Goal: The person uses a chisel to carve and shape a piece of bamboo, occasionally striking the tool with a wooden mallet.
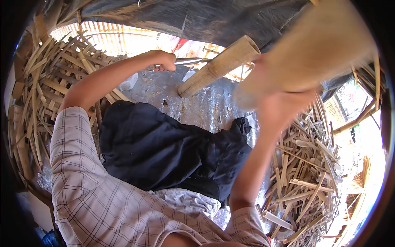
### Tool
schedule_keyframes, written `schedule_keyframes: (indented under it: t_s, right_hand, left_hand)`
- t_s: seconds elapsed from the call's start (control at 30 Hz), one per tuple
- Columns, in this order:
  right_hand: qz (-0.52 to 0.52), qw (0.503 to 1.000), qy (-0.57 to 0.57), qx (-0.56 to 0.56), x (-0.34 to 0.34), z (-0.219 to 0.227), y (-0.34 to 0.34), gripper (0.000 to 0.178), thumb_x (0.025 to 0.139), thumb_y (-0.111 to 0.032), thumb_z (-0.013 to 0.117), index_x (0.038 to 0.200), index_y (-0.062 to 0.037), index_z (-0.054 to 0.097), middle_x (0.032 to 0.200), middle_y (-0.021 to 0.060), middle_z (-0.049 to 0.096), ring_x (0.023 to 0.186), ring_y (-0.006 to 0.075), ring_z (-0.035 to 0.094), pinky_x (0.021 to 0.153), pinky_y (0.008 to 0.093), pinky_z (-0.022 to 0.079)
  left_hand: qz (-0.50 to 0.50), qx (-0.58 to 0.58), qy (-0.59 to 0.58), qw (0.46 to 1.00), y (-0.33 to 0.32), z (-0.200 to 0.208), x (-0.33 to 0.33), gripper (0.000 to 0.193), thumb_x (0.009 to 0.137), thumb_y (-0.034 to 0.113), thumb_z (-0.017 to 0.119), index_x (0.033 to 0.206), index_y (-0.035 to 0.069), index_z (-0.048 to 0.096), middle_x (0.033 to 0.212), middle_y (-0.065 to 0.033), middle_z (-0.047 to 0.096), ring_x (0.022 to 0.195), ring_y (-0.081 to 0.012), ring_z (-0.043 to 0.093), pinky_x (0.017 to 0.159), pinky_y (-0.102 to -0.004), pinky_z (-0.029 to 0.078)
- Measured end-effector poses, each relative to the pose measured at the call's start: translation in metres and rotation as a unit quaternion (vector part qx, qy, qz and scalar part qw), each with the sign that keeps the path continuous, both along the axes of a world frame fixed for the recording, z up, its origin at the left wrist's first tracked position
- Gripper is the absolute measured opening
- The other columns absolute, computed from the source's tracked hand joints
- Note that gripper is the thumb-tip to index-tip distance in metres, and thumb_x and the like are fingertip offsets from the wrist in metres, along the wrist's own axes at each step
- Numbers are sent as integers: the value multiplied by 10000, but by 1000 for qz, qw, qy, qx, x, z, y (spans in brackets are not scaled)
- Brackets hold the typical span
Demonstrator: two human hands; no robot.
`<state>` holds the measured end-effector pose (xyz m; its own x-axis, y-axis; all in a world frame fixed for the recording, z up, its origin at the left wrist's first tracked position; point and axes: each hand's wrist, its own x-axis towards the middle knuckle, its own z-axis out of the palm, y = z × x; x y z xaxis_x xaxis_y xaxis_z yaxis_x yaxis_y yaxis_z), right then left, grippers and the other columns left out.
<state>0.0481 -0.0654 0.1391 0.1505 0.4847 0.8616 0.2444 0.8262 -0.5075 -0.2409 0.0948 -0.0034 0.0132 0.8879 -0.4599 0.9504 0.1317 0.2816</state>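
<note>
My left hand is closed round the handle of a long-bladed knife. Its blade runs to the right, reaching the side of a bamboo pole. That pole leans up to the right, its lower end on the grey floor covering and its cut upper end facing up. Raised on the right, my right hand grips a thick tan wooden club, smeared by motion. The club fills the upper right, apart from the pole's upper end. My right fingers are blurred.
A woven bamboo basket with loose strips stands on the left. Split bamboo pieces lie heaped on the right. Dark cloth covers my lap, and a black sheet hangs at the back.
</note>
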Motion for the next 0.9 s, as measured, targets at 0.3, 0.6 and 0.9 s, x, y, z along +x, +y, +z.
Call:
schedule_keyframes:
  t_s: [0.3,0.6,0.9]
  right_hand:
    - [-11,830,-334,-446,-17,-170,60,656,571,-263,863,1035,153,658,992,311,713,946,387,733,789,465,566]
    - [225,806,-216,-502,11,-280,36,629,519,-180,842,1074,59,669,929,179,723,843,287,707,792,385,547]
    - [245,814,-190,-492,-3,-278,-3,474,569,-91,795,987,72,640,757,128,683,629,217,682,611,361,554]
  left_hand:
    - [98,15,-34,995,-15,-37,-45,225,798,101,556,879,-96,627,659,-158,647,494,-224,621,414,-366,478]
    - [120,78,-145,979,-74,-103,-62,202,805,82,512,866,-108,549,622,-157,588,450,-224,569,396,-394,430]
    - [165,91,-171,967,-106,-113,-66,141,808,62,505,726,-51,487,560,-124,519,400,-201,500,374,-377,415]
